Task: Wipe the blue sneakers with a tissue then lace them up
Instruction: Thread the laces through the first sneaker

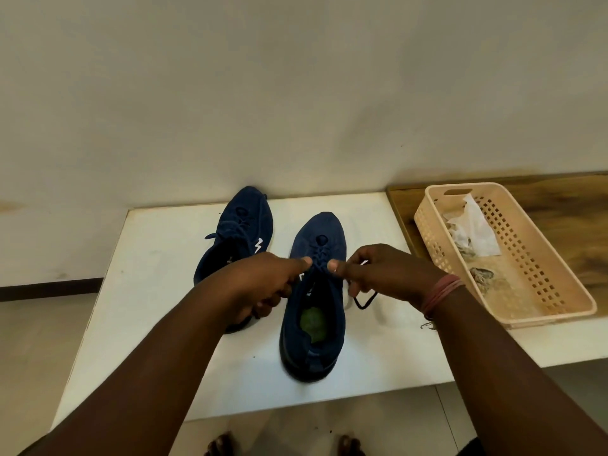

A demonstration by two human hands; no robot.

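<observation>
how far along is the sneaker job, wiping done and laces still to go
Wiping looks done: used tissues lie in the beige basket. The left sneaker appears already laced and tied, set aside on the white table. In hand: the left hand and right hand each pinch the lace at the right sneaker. Left to do: finishing that knot.
</observation>
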